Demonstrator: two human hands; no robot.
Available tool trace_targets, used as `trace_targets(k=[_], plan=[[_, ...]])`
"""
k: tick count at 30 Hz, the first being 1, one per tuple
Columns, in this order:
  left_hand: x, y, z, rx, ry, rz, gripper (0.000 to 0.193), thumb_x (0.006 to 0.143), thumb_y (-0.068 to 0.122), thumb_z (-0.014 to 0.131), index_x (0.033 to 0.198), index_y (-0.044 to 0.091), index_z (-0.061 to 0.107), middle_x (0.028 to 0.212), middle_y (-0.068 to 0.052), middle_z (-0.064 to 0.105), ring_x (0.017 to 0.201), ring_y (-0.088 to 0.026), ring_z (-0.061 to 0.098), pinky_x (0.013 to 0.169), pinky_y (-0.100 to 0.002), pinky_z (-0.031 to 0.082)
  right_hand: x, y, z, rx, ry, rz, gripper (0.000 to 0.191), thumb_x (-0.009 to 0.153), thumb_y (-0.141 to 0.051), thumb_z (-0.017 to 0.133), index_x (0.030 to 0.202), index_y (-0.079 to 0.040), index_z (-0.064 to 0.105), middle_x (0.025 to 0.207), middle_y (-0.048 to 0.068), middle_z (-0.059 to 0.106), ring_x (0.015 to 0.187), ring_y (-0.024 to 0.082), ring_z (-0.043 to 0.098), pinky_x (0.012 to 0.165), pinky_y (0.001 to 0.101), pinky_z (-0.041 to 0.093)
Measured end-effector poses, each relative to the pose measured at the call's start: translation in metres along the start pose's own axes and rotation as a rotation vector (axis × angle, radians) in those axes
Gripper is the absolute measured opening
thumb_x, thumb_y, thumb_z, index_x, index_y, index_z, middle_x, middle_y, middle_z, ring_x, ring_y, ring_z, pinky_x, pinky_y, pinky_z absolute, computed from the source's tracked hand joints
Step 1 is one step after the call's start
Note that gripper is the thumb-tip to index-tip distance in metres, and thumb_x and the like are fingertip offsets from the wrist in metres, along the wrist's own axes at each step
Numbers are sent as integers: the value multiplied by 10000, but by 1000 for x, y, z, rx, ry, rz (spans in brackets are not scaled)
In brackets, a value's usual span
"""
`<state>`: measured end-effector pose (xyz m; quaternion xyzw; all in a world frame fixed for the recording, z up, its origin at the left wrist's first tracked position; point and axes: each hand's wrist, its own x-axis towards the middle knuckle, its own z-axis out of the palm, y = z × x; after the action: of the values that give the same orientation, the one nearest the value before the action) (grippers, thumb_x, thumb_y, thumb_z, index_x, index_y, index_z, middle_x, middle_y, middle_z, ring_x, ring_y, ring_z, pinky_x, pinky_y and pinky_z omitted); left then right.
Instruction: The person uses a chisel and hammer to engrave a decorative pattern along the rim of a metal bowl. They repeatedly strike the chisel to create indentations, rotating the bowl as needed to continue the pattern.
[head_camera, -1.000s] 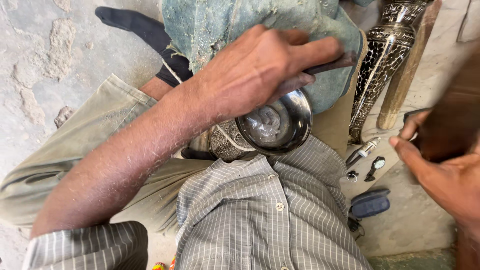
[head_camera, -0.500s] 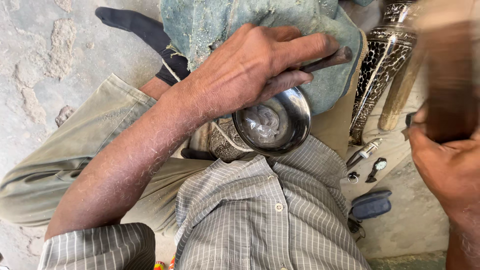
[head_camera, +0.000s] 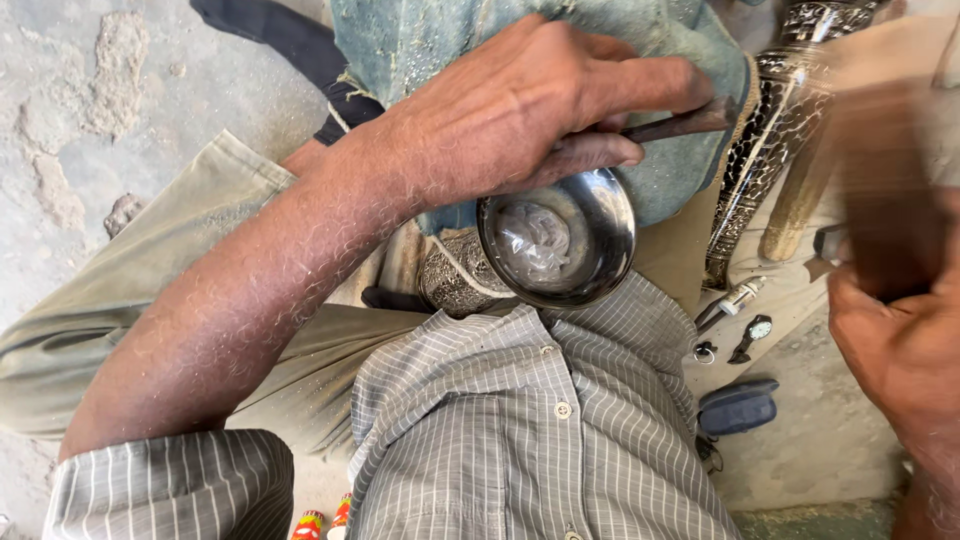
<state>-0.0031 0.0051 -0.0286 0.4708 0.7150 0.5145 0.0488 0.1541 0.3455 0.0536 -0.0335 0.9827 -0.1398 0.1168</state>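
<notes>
Polished steel forms the round bowl (head_camera: 557, 238) at the centre of the frame, resting on the seated person's lap against a blue-green cloth pad (head_camera: 420, 40). The bowl's open mouth faces up toward the camera; its engraved outer wall shows at its lower left. The left hand (head_camera: 510, 110) lies directly above the bowl, its fingers (head_camera: 640, 85) closed around a thin dark metal punch (head_camera: 680, 123). The punch's long axis runs near horizontal, its free end pointing to the upper right of the frame; the working end is hidden under the fingers near the bowl's upper rim. The right hand (head_camera: 900, 350), at the right edge, is wrapped around a blurred brown mallet (head_camera: 885, 190), well apart from the bowl. An engraved metal vase (head_camera: 775, 130) stands in the upper right
</notes>
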Motion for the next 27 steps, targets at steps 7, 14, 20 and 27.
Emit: trace_targets(k=[7,14,20,27], plan=[[3,-5,-1,-20,-47,12,445,989,173,763,1380,133,553,982,-83,714,872,-302,731,768,-496,533,-11,27,15,67,-18,88,184,1093,92,677,1241,59,573,966,104,617,818,168,629,767,276,522],[11,-4,-4,-53,-127,-71,441,923,186,784,1320,135,599,767,-84,684,715,-282,716,655,-505,500,-1,-3,11,172,53,63,279,1047,84,672,1286,121,532,1056,163,648,946,191,679,823,286,559],[14,-3,-8,-20,-195,-100,448,918,208,780,1328,134,615,752,-83,695,730,-267,726,679,-492,519,5,-15,10,42,-11,91,430,987,116,694,1383,149,532,1018,205,669,857,246,667,775,360,545],[18,-5,-8,-44,-169,-13,437,923,204,783,1316,115,615,826,-74,727,795,-274,745,718,-484,537,-9,1,16,283,22,128,244,1078,73,644,1292,90,526,1084,134,657,989,158,674,886,259,552]])
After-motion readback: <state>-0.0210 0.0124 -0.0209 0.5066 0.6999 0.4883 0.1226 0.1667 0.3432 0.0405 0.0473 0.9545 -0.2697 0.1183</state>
